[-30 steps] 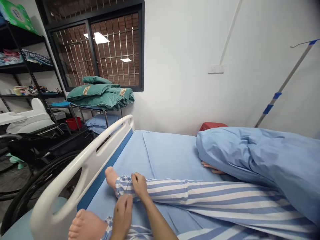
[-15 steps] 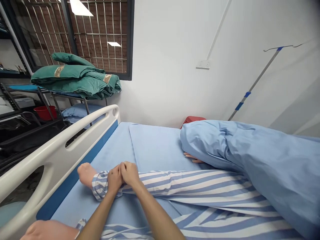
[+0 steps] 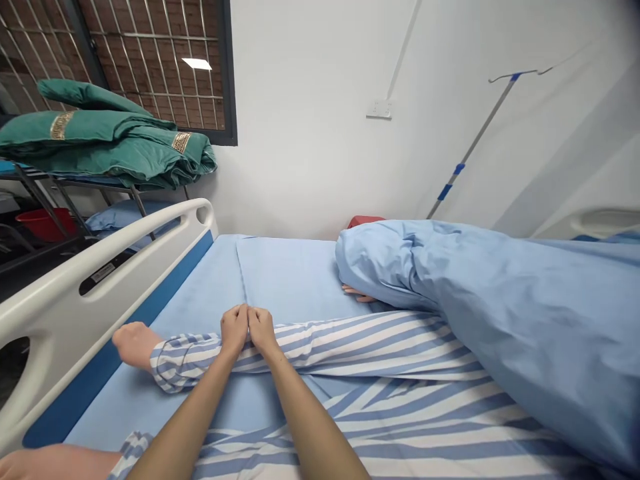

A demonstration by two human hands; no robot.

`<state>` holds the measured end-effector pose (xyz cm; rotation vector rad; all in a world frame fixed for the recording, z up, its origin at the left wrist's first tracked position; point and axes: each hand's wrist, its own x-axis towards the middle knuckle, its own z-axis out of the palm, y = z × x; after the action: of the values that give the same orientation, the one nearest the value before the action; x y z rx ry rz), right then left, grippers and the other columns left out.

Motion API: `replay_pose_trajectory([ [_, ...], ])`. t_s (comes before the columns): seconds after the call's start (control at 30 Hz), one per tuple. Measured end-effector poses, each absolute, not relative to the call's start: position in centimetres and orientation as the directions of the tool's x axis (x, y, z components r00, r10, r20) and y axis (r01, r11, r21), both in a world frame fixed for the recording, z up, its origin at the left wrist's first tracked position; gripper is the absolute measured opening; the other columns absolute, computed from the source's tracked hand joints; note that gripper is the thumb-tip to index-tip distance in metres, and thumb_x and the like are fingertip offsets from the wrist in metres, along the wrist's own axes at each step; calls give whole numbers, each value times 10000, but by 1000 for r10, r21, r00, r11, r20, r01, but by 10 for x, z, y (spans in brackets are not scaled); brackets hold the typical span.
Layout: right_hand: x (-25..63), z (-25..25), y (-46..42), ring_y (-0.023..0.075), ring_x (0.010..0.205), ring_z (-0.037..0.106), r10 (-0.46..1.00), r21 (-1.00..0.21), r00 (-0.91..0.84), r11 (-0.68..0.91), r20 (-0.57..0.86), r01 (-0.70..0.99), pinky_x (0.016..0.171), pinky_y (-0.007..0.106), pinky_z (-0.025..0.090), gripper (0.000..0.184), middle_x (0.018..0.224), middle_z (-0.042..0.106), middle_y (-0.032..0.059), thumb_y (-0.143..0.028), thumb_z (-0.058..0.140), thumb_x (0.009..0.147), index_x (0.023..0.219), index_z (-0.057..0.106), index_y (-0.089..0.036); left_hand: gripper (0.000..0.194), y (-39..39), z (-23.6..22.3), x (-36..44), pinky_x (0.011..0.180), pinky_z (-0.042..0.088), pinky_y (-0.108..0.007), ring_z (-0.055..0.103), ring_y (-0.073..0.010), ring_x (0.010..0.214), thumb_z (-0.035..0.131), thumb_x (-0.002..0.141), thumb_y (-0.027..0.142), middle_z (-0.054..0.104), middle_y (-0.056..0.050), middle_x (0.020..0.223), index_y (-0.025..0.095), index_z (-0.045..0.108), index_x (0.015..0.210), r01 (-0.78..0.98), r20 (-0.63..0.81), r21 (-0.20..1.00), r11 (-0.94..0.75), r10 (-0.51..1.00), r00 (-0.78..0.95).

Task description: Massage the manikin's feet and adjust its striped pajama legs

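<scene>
My left hand (image 3: 235,328) and my right hand (image 3: 261,328) are side by side on the lower part of the far striped trouser leg (image 3: 330,343). Both are closed, knuckles up, their inner sides touching, with the fingers curled down onto the cloth. The fingertips are hidden. Left of my hands, a bare foot (image 3: 136,345) sticks out of the gathered cuff. The near striped trouser leg (image 3: 400,433) lies below my forearms, its foot (image 3: 55,461) at the lower left. A blue quilt (image 3: 490,287) covers the upper part of the lying figure; fingers (image 3: 357,293) show under its edge.
The white bed end board (image 3: 125,267) stands at the left of the blue sheet (image 3: 290,267). Folded green bedding (image 3: 115,147) is piled beyond it, by a barred window. A drip pole (image 3: 473,143) rises behind the bed, near a red object (image 3: 366,221).
My right hand has come off the top of my left and now sits beside it. Both hands are farther from the cuff along the leg. The view has shifted right.
</scene>
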<state>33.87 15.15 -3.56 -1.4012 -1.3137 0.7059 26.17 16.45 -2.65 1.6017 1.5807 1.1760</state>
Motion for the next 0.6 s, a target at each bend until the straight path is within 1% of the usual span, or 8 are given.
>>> replay_pose_trajectory([
  [0.07,345,-30,151,101,536,390,950,-938,235,121,204,325,531,220,276,407,508,446,-23,-323,331,881,527,464,-171,370,163,-34,271,602,299,-253,435,-134,613,343,835,381,543,-22,595,166,520,590,507,148,857,-92,986,-71],
  [0.13,354,-22,147,101,545,394,948,-884,195,142,250,445,539,228,266,387,530,479,-16,-315,364,877,539,486,-169,378,162,-41,271,615,294,-260,450,-141,630,334,841,381,578,-37,631,163,548,618,556,132,825,-100,991,-18],
  [0.2,368,-15,140,97,540,379,938,-802,129,199,323,563,544,238,244,373,534,481,-18,-315,392,876,548,494,-172,392,162,-43,268,613,285,-259,447,-138,622,327,846,391,552,-22,600,170,528,592,574,148,806,-145,988,42],
  [0.27,384,-13,132,93,528,356,925,-772,136,209,356,601,541,243,228,385,513,439,-30,-322,387,885,539,471,-174,390,162,-41,268,597,268,-257,419,-130,588,342,838,391,473,6,531,180,463,533,605,162,780,-161,985,53],
  [0.33,399,-18,127,92,517,334,911,-799,225,158,344,581,531,244,216,411,491,383,-40,-336,367,892,517,422,-176,379,162,-34,275,575,251,-257,380,-122,550,370,817,377,383,25,483,186,387,490,629,162,767,-125,987,-1],
  [0.4,407,-26,126,94,508,321,895,-838,310,116,321,534,520,244,211,427,481,352,-46,-359,356,892,505,379,-180,364,160,-27,290,558,246,-254,357,-117,531,389,798,366,342,33,471,190,352,481,584,165,804,-115,986,-34],
  [0.53,415,-33,131,101,513,357,894,-918,377,84,241,389,514,233,243,417,489,391,-42,-371,338,882,511,381,-186,353,155,-24,331,546,271,-244,368,-117,538,367,803,390,363,34,495,196,367,508,389,181,908,-158,983,-22],
  [0.6,423,-27,131,104,519,370,911,-933,361,65,200,354,515,229,257,404,493,410,-38,-361,340,872,511,393,-187,351,150,-27,345,553,269,-248,378,-121,552,359,808,388,403,27,515,193,400,519,416,186,895,-161,982,-21],
])
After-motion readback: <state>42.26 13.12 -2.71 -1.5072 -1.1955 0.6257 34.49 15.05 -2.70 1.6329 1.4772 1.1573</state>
